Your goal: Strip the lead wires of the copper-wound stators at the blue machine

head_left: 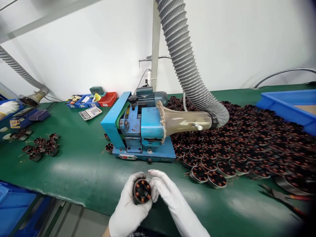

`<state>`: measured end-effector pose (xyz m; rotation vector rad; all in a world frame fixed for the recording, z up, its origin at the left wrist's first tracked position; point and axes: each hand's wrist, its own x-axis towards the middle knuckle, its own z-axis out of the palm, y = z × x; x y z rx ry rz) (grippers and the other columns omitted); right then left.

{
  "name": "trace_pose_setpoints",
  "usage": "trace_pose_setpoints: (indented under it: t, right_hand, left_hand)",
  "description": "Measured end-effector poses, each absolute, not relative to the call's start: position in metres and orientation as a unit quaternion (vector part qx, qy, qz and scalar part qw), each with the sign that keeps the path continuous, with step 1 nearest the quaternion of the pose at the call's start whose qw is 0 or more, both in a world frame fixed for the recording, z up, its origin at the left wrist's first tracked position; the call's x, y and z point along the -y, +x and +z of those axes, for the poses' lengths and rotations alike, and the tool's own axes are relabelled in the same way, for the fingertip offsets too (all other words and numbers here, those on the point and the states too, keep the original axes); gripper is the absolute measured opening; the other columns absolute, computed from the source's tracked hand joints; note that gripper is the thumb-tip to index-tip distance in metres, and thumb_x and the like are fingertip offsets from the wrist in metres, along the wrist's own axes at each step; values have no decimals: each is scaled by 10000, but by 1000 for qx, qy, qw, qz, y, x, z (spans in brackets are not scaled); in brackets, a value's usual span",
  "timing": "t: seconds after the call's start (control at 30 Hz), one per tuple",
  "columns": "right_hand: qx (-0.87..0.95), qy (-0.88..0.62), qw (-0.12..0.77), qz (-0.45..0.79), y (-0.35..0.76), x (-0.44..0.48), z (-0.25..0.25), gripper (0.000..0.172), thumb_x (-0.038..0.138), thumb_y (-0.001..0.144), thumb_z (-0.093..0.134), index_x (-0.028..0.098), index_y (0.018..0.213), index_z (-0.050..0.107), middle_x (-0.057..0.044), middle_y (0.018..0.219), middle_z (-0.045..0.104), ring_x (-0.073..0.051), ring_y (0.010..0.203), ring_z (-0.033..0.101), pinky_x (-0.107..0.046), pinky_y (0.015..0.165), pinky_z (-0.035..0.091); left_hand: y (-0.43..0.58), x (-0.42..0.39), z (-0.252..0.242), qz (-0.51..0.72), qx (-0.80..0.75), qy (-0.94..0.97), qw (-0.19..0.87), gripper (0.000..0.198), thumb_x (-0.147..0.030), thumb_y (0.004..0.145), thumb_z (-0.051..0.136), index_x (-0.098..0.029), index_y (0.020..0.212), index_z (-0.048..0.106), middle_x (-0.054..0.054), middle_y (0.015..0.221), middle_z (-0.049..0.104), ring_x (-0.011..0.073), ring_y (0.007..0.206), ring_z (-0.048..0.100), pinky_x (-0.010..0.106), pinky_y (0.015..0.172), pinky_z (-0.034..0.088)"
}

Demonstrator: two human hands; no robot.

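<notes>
Near the front edge of the green table, my left hand [130, 209] in a white glove is wrapped round a round metal-rimmed motor part [142, 191] with a black top and copper windings. The glove's fingertips are smudged dark. My right hand [161, 187], also gloved in white, is at the part's right side, its fingers bent together; what they pinch, if anything, is hidden. Just beyond both hands stands a blue machine [151, 126] with a motor on top and a tan nozzle [186, 121] on its right.
Many similar motor parts [225, 169] cover the right of the green table [81, 174], with pliers [283, 197] before them. A grey hose [182, 56] rises from the nozzle. Back left are a calculator [90, 113] and a red bin [108, 99]. A co-worker's gloved hand [9, 107] is far left.
</notes>
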<state>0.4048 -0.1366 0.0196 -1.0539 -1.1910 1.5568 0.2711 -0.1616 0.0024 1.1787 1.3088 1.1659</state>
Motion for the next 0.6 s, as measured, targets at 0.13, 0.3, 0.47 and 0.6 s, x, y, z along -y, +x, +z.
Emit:
trace_pose_setpoints:
  t: [0.13, 0.3, 0.47, 0.6]
  right_hand:
    - [443, -416, 497, 620, 406, 130, 25, 183, 368, 691, 721, 185, 695, 714, -35, 741, 648, -196, 724, 611, -303, 696, 496]
    - [277, -392, 633, 608, 422, 130, 33, 172, 349, 634, 792, 204, 706, 735, 13, 579, 563, -106, 500, 484, -237, 496, 435]
    - [308, -379, 575, 656, 431, 123, 45, 276, 435, 707, 714, 191, 833, 741, -45, 704, 652, -157, 607, 584, -288, 584, 501]
    - [469, -428, 484, 602, 415, 122, 45, 102, 286, 671, 719, 192, 698, 747, -52, 755, 685, -204, 732, 630, -315, 700, 513]
  left_hand:
    - [275, 164, -7, 458, -537, 577, 411, 493, -196, 655, 711, -229, 1119, 548, 93, 1224, 549, 285, 1215, 482, 415, 1040, 381]
    - [280, 167, -28, 480, -597, 472, 435, 579, -255, 603, 729, -196, 1137, 514, 111, 1238, 539, 309, 1200, 494, 412, 1029, 390]
    - [285, 168, -18, 487, -588, 491, 420, 546, -204, 608, 702, -208, 1111, 490, 100, 1225, 523, 297, 1233, 457, 412, 1053, 354]
    - [289, 168, -12, 494, -531, 566, 391, 533, -200, 631, 694, -236, 1120, 484, 102, 1244, 487, 294, 1232, 453, 426, 1036, 384]
